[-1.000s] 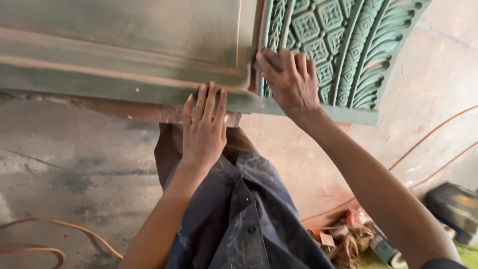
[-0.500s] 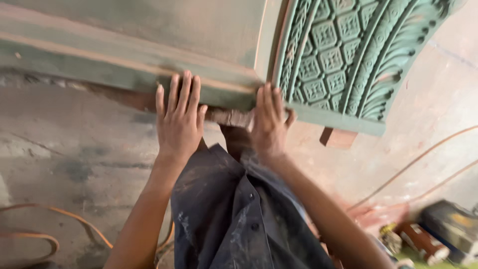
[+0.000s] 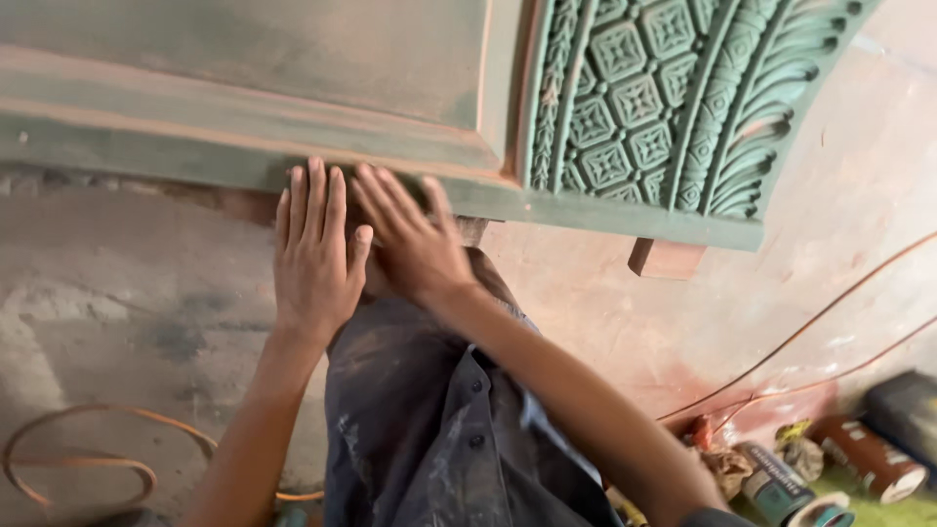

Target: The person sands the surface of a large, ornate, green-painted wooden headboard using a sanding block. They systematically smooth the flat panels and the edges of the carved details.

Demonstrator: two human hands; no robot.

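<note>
While both hands are laid flat along its lower edge, a large green-painted wooden panel point(image 3: 293, 107) is seen filling the upper part of the view, directly beyond the fingertips. To the right of the fingers, its arched section of carved lattice and leaf work point(image 3: 673, 107) is joined on, and a small wooden block point(image 3: 667, 260) is seen under that section's bottom rail. Below the fingers, a dusty concrete floor point(image 3: 117, 303) is spread out, with an orange cable point(image 3: 78, 459) looped on it. The left hand point(image 3: 314, 256) is pressed on the rail, fingers straight and close together. The right hand point(image 3: 415, 244) is laid just beside it, fingers slightly spread, nothing being gripped. Paint tins point(image 3: 781, 488) are seen well off to the lower right.
</note>
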